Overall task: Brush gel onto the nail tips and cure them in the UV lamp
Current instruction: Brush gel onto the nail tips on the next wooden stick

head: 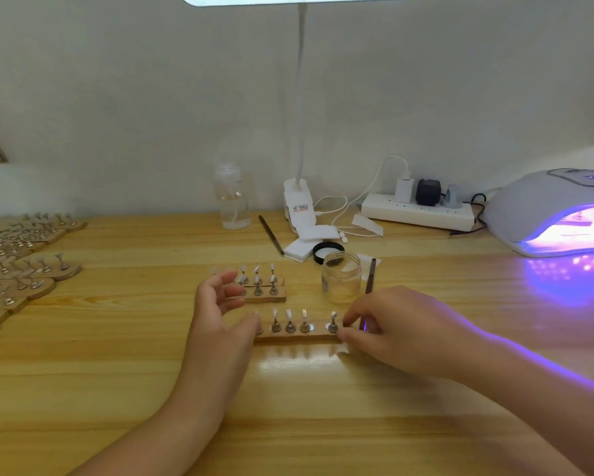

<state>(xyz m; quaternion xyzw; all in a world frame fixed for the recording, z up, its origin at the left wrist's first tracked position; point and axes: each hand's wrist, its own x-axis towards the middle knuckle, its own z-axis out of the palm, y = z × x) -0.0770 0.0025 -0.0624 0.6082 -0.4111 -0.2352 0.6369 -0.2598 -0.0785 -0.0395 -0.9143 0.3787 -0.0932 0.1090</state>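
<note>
From the head camera, a wooden holder strip (297, 333) lies on the bench (151, 355) with its long axis running left to right, and its nail tips (290, 317) stand upright on small metal stands in a row. The left hand (220, 324) sits at the strip's left end, thumb touching that end, the other fingers (232, 280) loosely spread and gripping nothing. The right hand (398, 333) is at the strip's right end — thumb and forefinger pinch that end, just beside the last stand, while the same hand holds a thin brush (370, 280) whose handle points up and away. A second holder strip (263, 293) lies just behind the first, partly hidden by the left fingers. A clear gel jar (341, 281) stands open near the brush, its black lid (328, 252) behind it. At the far right the UV lamp (549, 214) glows violet onto the wood. More holder strips (24, 266) crowd the left edge. Further back — a clear bottle (232, 201), a clip lamp (299, 201) and a power strip (419, 211) against a pale wall.
</note>
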